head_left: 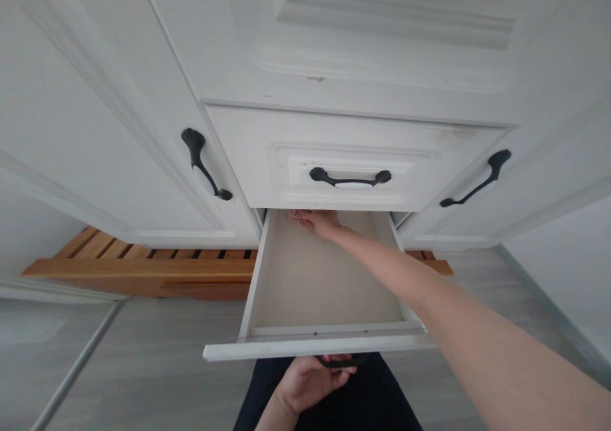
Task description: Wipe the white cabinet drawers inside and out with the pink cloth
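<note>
A white drawer (pixel 329 278) is pulled out toward me, its pale bottom bare where it shows. My left hand (pixel 312 383) is below the drawer front, with its fingers closed around the dark handle (pixel 346 361). From the right, my bare forearm crosses over the drawer's side. My right hand (pixel 321 222) is inside at the back left, close to the drawer bottom. Its fingers are bunched together around something small and pinkish that I cannot make out. The cabinet front above hides the deepest part of the drawer.
Another drawer (pixel 286 125) with a dark handle (pixel 351 177) is closed just above. Cabinet doors with dark handles flank it, left (pixel 205 163) and right (pixel 477 179). A slatted wooden board (pixel 143 268) lies under the cabinet on the grey floor (pixel 157 361).
</note>
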The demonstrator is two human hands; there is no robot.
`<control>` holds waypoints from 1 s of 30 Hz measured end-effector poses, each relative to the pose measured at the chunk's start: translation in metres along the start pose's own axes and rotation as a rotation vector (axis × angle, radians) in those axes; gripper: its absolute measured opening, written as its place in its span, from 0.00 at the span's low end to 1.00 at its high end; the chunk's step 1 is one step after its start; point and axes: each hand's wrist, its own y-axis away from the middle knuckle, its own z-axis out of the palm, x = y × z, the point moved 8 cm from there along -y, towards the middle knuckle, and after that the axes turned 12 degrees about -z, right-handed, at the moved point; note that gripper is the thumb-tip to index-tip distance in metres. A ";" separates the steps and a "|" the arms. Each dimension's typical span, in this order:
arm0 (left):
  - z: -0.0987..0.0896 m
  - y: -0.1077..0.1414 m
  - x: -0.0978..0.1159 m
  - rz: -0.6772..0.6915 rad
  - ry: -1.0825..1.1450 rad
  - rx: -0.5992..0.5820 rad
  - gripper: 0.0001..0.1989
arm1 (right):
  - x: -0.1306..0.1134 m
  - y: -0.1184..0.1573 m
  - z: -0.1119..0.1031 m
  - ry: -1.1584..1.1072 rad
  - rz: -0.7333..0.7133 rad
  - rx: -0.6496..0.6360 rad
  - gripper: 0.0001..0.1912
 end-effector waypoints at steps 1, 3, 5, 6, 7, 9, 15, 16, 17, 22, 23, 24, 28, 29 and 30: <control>0.001 0.000 -0.001 -0.012 -0.006 -0.006 0.13 | 0.002 0.000 0.003 0.052 -0.021 -0.022 0.18; 0.002 0.000 -0.001 -0.035 -0.014 -0.019 0.15 | 0.005 0.003 0.008 0.163 -0.063 -0.087 0.25; 0.002 0.000 -0.001 -0.033 -0.009 -0.027 0.15 | 0.003 0.014 0.016 0.300 -0.139 -0.207 0.32; 0.002 -0.001 0.000 -0.027 -0.004 -0.028 0.15 | 0.000 0.023 0.022 0.377 -0.189 -0.284 0.34; 0.003 -0.001 0.000 -0.022 0.001 -0.031 0.14 | -0.003 0.035 0.029 0.449 -0.246 -0.366 0.37; 0.004 -0.001 0.001 -0.017 0.001 -0.036 0.14 | -0.009 0.066 0.043 0.560 -0.358 -0.505 0.39; 0.008 0.003 0.000 0.003 -0.029 -0.049 0.15 | -0.025 0.163 0.060 0.529 -0.647 -0.662 0.31; 0.008 0.004 0.001 0.015 -0.037 -0.049 0.15 | -0.025 0.172 0.058 0.483 -0.657 -0.679 0.31; 0.009 0.005 0.001 0.026 -0.045 -0.051 0.15 | -0.024 0.179 0.056 0.427 -0.652 -0.698 0.30; 0.015 0.006 0.000 0.036 -0.081 -0.056 0.18 | -0.008 0.171 0.025 0.109 -0.494 -0.778 0.30; 0.017 0.005 -0.002 0.021 -0.096 -0.055 0.19 | -0.004 0.159 0.011 0.085 -0.461 -0.722 0.29; 0.018 0.004 -0.003 0.004 -0.108 -0.052 0.21 | 0.001 0.144 -0.005 0.085 -0.427 -0.627 0.27; 0.022 0.003 -0.006 -0.032 -0.133 -0.047 0.22 | 0.022 0.085 -0.071 0.157 -0.269 -0.202 0.20; 0.021 0.003 -0.005 -0.032 -0.134 -0.042 0.22 | 0.027 0.076 -0.080 0.157 -0.230 -0.148 0.18; 0.021 0.003 -0.005 -0.028 -0.135 -0.034 0.21 | 0.033 0.069 -0.086 0.146 -0.193 -0.108 0.17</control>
